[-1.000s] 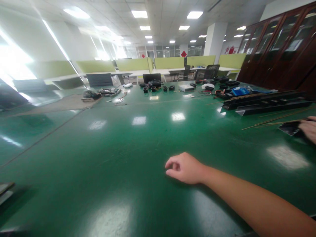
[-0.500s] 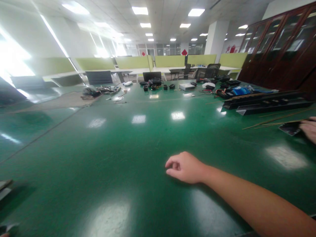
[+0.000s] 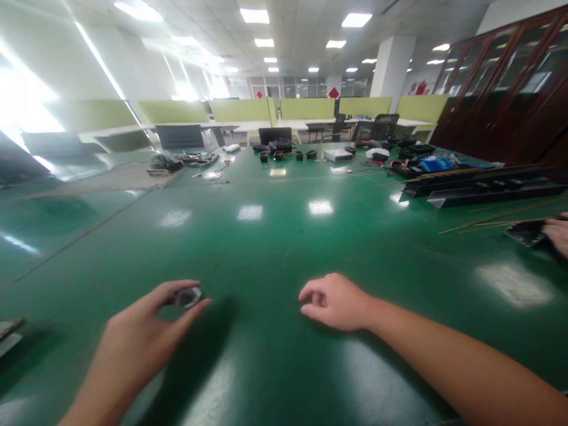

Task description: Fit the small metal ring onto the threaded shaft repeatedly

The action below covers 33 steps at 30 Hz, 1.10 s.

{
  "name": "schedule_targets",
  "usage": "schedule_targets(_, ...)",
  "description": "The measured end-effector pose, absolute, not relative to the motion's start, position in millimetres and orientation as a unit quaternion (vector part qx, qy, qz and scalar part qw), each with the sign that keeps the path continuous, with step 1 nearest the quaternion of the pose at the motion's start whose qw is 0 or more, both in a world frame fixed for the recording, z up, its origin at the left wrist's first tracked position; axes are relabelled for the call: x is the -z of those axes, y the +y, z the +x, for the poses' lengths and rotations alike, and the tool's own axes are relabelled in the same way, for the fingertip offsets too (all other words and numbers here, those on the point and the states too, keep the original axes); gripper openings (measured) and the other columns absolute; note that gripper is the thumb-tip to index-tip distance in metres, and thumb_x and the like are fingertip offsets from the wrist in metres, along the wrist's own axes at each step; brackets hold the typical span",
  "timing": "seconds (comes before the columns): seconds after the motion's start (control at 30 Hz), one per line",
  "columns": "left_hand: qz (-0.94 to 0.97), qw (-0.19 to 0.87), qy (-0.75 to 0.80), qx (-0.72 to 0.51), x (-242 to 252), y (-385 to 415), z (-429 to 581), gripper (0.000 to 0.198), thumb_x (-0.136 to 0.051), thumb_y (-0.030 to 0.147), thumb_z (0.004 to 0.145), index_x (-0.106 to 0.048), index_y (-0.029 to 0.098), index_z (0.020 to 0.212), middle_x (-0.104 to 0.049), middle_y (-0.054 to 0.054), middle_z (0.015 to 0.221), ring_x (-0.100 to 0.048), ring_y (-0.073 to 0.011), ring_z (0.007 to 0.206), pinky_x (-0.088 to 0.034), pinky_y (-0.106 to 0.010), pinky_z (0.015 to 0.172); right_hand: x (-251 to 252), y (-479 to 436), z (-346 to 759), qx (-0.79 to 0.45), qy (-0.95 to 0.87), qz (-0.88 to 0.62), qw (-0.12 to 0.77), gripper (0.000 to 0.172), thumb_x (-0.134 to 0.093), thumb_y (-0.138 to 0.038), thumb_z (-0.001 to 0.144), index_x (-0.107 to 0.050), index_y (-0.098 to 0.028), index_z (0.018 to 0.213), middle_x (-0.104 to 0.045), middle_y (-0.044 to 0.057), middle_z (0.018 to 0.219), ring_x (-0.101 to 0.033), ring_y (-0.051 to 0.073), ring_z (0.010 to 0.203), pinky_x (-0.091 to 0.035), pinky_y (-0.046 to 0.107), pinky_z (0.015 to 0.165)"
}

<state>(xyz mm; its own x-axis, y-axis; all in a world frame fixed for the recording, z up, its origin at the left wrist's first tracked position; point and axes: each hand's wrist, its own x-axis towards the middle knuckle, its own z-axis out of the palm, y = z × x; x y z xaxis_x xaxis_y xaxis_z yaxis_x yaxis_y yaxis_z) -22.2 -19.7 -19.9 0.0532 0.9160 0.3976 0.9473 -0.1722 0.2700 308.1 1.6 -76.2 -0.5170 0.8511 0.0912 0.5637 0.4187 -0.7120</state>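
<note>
My left hand (image 3: pixel 142 331) is raised over the green table (image 3: pixel 261 248). Its thumb and fingers pinch a small round dark piece with a pale rim (image 3: pixel 190 297); blur hides its exact kind. To the right, my right hand (image 3: pixel 335 302) rests on the tabletop with loosely curled fingers. A gap shows between its thumb and forefinger, and I see nothing held there.
Another person's hand (image 3: pixel 557 234) is on a dark part at the right edge, near thin rods (image 3: pixel 483 222) and long black channels (image 3: pixel 497 186). Small black boxes (image 3: pixel 299 155), a white box (image 3: pixel 338 155) and cables (image 3: pixel 215 175) lie along the far side.
My left hand has come in from the lower left, carrying the small round piece over the table. My right hand stays in place.
</note>
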Motion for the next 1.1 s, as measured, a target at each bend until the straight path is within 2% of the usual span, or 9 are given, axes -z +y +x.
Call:
schedule_targets(0.2, -0.852, -0.07, -0.485, 0.183, 32.2, 14.2, 74.3, 0.016, -0.065, 0.027, 0.082, -0.065, 0.022, 0.097, -0.071, -0.003, 0.095, -0.067, -0.0204, 0.085, -0.052, -0.03, 0.075, 76.2, 1.2, 307.2, -0.323, -0.806, -0.433, 0.242, 0.02, -0.066, -0.028, 0.085, -0.072, -0.019, 0.102, -0.07, -0.002, 0.069, -0.061, 0.011, 0.058, -0.042, 0.022, 0.058)
schedule_targets(0.33, -0.862, -0.116, -0.459, 0.182, 46.7, 19.2, 103.5, 0.018, -0.059, 0.013, 0.081, -0.065, 0.021, 0.097, -0.07, -0.003, 0.093, -0.066, -0.0206, 0.086, -0.049, -0.031, 0.077, 76.6, 2.0, 306.7, -0.308, -0.782, -0.466, 0.276, 0.024, -0.067, -0.026, 0.083, -0.068, -0.021, 0.106, -0.068, -0.003, 0.067, -0.06, 0.012, 0.058, -0.039, 0.022, 0.056)
schedule_targets(0.57, -0.838, -0.207, -0.451, 0.226, 69.9, 11.7, 98.6, 0.021, -0.063, 0.019, 0.085, -0.065, 0.026, 0.104, -0.069, -0.001, 0.105, -0.063, -0.0209, 0.098, -0.047, -0.034, 0.089, 80.0, 2.4, 305.9, -0.312, -0.769, -0.472, 0.296, 0.035, -0.066, -0.016, 0.077, -0.061, -0.024, 0.111, -0.067, -0.005, 0.069, -0.06, 0.012, 0.06, -0.039, 0.022, 0.056)
schedule_targets(0.73, -0.837, -0.252, -0.428, 0.228, 64.0, 11.0, 98.3, 0.017, -0.062, 0.025, 0.087, -0.066, 0.025, 0.104, -0.068, -0.002, 0.104, -0.063, -0.0197, 0.095, -0.048, -0.032, 0.087, 80.8, 1.5, 306.0, -0.316, -0.767, -0.469, 0.304, 0.036, -0.066, -0.017, 0.078, -0.059, -0.025, 0.112, -0.067, -0.004, 0.075, -0.06, 0.013, 0.062, -0.041, 0.022, 0.058)
schedule_targets(0.87, -0.81, -0.269, -0.454, 0.256, 61.8, 11.4, 96.6, 0.034, -0.069, 0.026, 0.083, -0.06, 0.027, 0.116, -0.068, -0.001, 0.106, -0.064, -0.019, 0.095, -0.049, -0.031, 0.086, 80.7, 0.3, 306.1, -0.318, -0.765, -0.47, 0.305, 0.037, -0.066, -0.016, 0.078, -0.057, -0.024, 0.113, -0.067, -0.003, 0.076, -0.06, 0.013, 0.063, -0.042, 0.023, 0.059)
schedule_targets(1.03, -0.809, -0.249, -0.467, 0.257, 62.3, 11.0, 93.4, 0.022, -0.072, 0.023, 0.08, -0.064, 0.025, 0.1, -0.068, 0.002, 0.095, -0.064, -0.0172, 0.086, -0.048, -0.029, 0.078, 79.8, -0.6, 305.4, -0.315, -0.766, -0.465, 0.311, 0.039, -0.067, -0.017, 0.078, -0.055, -0.024, 0.115, -0.066, -0.003, 0.077, -0.059, 0.013, 0.061, -0.041, 0.023, 0.058)
schedule_targets(1.1, -0.817, -0.243, -0.451, 0.266, 63.2, 11.1, 93.1, 0.021, -0.072, 0.022, 0.08, -0.065, 0.025, 0.1, -0.068, 0.002, 0.096, -0.064, -0.017, 0.088, -0.048, -0.029, 0.08, 79.1, -0.6, 305.3, -0.313, -0.768, -0.461, 0.316, 0.039, -0.066, -0.016, 0.078, -0.055, -0.024, 0.115, -0.066, -0.003, 0.078, -0.058, 0.013, 0.062, -0.042, 0.023, 0.059)
